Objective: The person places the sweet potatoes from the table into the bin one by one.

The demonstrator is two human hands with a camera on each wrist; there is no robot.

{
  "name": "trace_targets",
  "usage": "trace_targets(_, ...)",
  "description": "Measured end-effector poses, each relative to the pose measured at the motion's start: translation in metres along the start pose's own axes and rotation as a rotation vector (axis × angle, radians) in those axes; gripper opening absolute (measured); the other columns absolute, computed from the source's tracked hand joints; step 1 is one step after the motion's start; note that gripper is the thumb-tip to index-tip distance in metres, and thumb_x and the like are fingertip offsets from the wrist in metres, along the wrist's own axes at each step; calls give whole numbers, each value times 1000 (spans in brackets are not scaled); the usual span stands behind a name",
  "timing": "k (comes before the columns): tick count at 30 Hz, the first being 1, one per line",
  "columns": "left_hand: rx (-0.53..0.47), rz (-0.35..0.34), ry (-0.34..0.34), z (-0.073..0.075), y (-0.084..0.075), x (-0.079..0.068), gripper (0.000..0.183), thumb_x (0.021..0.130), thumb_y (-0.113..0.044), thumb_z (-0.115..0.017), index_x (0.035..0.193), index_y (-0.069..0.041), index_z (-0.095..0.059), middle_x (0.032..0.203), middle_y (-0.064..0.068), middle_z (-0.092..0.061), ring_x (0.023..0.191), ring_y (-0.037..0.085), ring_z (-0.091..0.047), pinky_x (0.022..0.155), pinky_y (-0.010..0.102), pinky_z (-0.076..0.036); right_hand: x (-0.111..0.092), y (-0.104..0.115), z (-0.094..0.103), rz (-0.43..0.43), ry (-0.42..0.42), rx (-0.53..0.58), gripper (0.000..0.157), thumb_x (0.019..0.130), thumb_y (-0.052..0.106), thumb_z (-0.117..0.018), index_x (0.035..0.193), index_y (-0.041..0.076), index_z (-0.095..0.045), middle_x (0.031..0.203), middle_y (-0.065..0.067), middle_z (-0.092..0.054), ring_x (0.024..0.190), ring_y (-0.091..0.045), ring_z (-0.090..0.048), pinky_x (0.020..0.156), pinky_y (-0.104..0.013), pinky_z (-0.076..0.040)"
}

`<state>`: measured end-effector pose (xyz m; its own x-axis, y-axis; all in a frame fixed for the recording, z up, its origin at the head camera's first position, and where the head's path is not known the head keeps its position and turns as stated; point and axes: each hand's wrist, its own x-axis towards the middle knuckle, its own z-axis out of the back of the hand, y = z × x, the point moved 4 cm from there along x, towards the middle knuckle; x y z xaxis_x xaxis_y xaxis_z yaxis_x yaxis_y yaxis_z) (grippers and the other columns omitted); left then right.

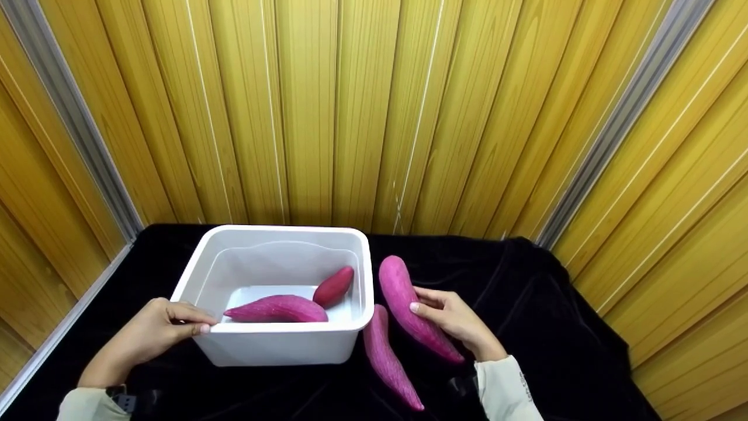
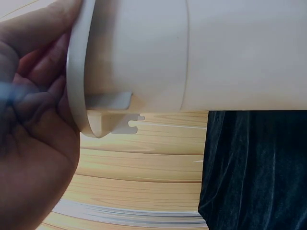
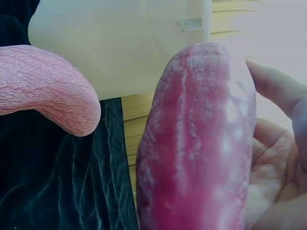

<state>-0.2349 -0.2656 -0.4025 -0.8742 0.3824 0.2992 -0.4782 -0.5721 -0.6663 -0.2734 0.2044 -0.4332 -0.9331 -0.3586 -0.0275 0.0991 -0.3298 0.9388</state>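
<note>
My left hand (image 1: pixel 149 333) pinches the rim of a white plastic bin (image 1: pixel 280 345) at its near left corner, thumb and fingers on either side of the edge. Inside the bin lie a long pink-purple sweet potato (image 1: pixel 277 309) and a smaller dark red one (image 1: pixel 334 286). To the right of the bin, my right hand (image 1: pixel 459 321) grips a large, curved pink sweet potato (image 1: pixel 403 298), with the thumb across its upper side. Another long, wrinkled sweet potato (image 1: pixel 388 356) lies on the black cloth between the bin and the held one.
Black velvety cloth (image 1: pixel 526 304) covers the table. Yellow wood-patterned panels (image 1: pixel 368 117) stand behind and on both sides, joined by grey metal corner strips (image 1: pixel 619 128).
</note>
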Motion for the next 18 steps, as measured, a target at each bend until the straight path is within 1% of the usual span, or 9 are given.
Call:
trace_targets(5, -14, -6, -1, 0, 0, 0, 8, 78, -11, -78, 85, -12, -79, 85, 2, -76, 84, -9, -60, 71, 9, -47, 2, 5, 1, 3, -3, -5, 53, 92, 28, -65, 137, 4, -52, 130, -17, -60, 108, -13, -62, 85, -21, -51)
trace_targets(11, -19, -47, -13, 0, 0, -1, 10, 77, -6, -77, 85, -13, -79, 85, 0, -76, 84, -9, -60, 72, 6, -45, 5, 13, 3, 29, 4, -7, 52, 92, 26, -65, 137, 3, -52, 130, -18, -60, 108, -12, -62, 86, -21, -50)
trace_targets(15, -19, -51, -15, 0, 0, 0, 11, 77, -6, -77, 85, -13, -79, 85, -1, -76, 83, -9, -60, 72, 7, -45, 6, 19, 3, 42, 9, 2, 52, 93, 26, -65, 137, 3, -51, 130, -18, -60, 107, -12, -62, 86, -22, -51)
trace_targets(18, -23, -41, -12, 0, 0, 0, 10, 77, -7, -77, 85, -13, -79, 85, 0, -76, 84, -9, -60, 72, 7, -46, 7, 24, 3, 43, 18, 11, 53, 92, 26, -65, 138, 3, -50, 132, -17, -59, 110, -14, -61, 86, -23, -51)
